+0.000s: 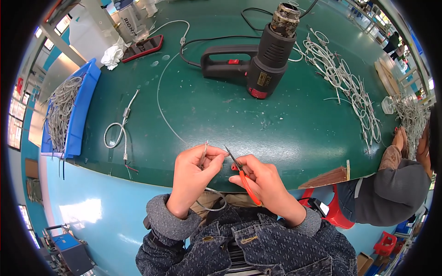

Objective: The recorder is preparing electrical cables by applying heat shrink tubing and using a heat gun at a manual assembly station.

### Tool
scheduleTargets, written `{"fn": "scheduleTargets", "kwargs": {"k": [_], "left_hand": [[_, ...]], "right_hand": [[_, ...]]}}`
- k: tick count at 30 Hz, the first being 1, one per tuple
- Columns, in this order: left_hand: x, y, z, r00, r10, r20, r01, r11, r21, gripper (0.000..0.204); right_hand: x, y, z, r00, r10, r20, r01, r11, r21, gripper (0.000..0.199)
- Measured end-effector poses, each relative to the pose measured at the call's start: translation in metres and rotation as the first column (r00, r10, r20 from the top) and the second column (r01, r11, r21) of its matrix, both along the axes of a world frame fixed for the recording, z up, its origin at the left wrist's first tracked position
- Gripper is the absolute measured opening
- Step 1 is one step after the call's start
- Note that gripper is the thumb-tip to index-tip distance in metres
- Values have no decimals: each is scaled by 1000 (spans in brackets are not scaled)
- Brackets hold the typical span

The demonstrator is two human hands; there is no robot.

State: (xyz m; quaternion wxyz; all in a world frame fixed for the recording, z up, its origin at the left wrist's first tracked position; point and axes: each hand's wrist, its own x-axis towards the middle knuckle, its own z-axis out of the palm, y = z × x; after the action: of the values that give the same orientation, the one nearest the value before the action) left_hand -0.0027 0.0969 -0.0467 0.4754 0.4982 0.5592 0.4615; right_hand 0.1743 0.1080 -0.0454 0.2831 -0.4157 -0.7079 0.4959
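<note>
Over the near edge of the green table, my left hand (195,168) pinches the end of a thin grey cable (206,148). More of that cable loops below the hand, over my lap. My right hand (264,181) is closed around small scissors (248,186) with orange-red handles and dark pointed blades. The blades point up and left, with their tips close to the left fingertips. Whether they touch a wire there is too small to tell. To the left of my hands lies a looped cable (123,124) with bared red and dark wires at its lower end.
A black heat gun (271,60) stands nozzle-up beyond my hands, its cord running behind. Tangled cables (343,78) lie at right; a blue bin (85,110) of cables is at left. Behind are a phone (143,48) and crumpled tissue (113,55). Another person (391,193) sits at right.
</note>
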Motion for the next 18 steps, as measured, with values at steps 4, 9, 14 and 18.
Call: {"fn": "scheduleTargets", "kwargs": {"k": [4,9,14,18], "left_hand": [[2,4,-1,1000,5,-8,-4,1000,0,11],[2,6,0,1000,17,13,-16,999,-47,11],[2,7,0,997,19,75,-15,998,-55,11],[2,7,1,994,24,103,-18,998,-66,10]], "right_hand": [[0,3,-2,998,-22,52,19,997,70,32],[2,6,-3,991,-46,124,25,986,165,35],[2,6,0,982,-38,184,3,983,185,37],[1,6,4,980,-26,196,-8,986,169,37]]}}
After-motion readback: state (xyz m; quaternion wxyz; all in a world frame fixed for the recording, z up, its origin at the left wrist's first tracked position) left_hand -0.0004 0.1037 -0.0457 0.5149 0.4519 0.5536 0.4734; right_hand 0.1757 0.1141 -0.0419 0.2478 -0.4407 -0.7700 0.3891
